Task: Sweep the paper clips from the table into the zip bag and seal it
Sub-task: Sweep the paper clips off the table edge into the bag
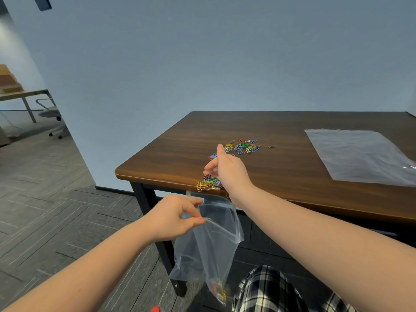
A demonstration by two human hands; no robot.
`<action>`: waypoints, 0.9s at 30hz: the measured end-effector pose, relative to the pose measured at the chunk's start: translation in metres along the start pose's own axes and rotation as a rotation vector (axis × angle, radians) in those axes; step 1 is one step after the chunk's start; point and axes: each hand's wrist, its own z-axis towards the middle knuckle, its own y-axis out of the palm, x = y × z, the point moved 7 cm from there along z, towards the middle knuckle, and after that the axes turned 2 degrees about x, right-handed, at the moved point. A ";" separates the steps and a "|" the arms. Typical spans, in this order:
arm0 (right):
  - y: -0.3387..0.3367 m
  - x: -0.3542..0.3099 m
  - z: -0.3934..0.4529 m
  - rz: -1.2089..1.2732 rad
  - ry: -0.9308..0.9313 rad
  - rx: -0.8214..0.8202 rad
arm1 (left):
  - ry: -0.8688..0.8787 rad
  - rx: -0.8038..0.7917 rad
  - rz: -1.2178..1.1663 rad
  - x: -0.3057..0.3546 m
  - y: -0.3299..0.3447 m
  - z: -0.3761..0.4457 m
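Observation:
Coloured paper clips lie on the dark wooden table (281,163): one heap (242,147) near the middle and a smaller pile (208,184) right at the front edge. My right hand (227,171) rests edge-down on the table just behind that edge pile, fingers curled loosely, holding nothing. Below the table edge my left hand (177,218) pinches the rim of a clear zip bag (209,242), whose mouth gapes open under the edge pile. A few clips (219,289) lie in the bag's bottom corner.
A second clear plastic bag (360,154) lies flat on the right part of the table. One stray clip (272,146) sits right of the heap. A checked trouser leg (270,289) is below. An office chair (50,113) and another desk stand far left.

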 end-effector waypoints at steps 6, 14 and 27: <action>0.002 0.002 0.002 0.010 0.002 -0.026 | -0.004 0.014 0.006 -0.001 -0.003 0.000; -0.003 -0.009 0.011 -0.024 -0.080 -0.005 | -0.003 0.006 -0.001 0.003 -0.006 0.000; 0.012 -0.018 0.031 -0.124 -0.103 -0.181 | -0.034 -0.007 -0.006 -0.006 -0.009 -0.002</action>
